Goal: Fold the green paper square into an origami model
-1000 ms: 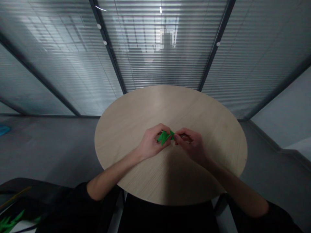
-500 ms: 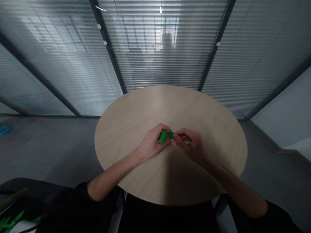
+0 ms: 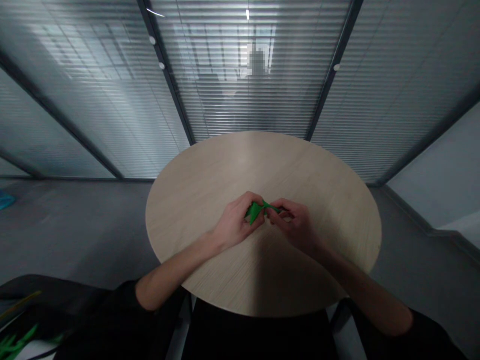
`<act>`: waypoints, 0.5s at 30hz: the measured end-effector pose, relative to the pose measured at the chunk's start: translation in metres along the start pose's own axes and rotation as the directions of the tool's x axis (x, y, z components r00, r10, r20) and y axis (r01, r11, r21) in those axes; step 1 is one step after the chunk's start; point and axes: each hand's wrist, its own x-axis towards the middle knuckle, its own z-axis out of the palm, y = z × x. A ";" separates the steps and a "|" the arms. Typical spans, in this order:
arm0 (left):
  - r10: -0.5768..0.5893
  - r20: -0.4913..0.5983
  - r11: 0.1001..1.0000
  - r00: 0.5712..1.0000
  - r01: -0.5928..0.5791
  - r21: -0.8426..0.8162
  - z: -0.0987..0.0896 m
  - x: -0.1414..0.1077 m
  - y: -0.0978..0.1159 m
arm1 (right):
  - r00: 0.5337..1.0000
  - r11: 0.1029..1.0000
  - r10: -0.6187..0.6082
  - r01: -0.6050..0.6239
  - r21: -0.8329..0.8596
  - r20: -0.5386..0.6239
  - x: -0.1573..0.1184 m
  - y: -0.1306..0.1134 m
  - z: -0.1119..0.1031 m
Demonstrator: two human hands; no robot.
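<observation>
Left hand (image 3: 237, 221) and right hand (image 3: 296, 225) meet at lower centre of the frame, both pinching a folded green paper shape (image 3: 255, 211), drawn taut between them above a round pale-wood table (image 3: 262, 160).

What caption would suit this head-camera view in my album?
Left hand and right hand pinch folded green paper over a round wooden table.

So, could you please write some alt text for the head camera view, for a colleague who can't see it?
The left hand and right hand pinch a small piece of folded green paper between them, above a round pale wooden table. Behind the table stands a glass partition with slatted blinds.
</observation>
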 end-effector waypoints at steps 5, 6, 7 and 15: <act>-0.035 -0.013 0.999 0.999 0.035 -0.019 0.002 -0.001 0.002 | 1.000 1.000 0.003 -0.003 0.008 -0.001 0.000 -0.001 0.001; -0.043 -0.014 0.999 0.999 0.043 -0.020 0.002 -0.001 0.002 | 1.000 1.000 0.007 -0.007 0.005 0.003 0.000 -0.001 0.001; -0.048 -0.012 0.999 0.999 0.047 -0.020 0.002 -0.001 0.002 | 1.000 1.000 0.013 -0.013 0.003 0.010 0.000 -0.001 0.000; -0.066 0.053 0.994 0.996 0.070 -0.083 -0.002 -0.001 0.003 | 0.996 0.996 0.079 -0.081 0.030 0.044 0.001 -0.001 -0.001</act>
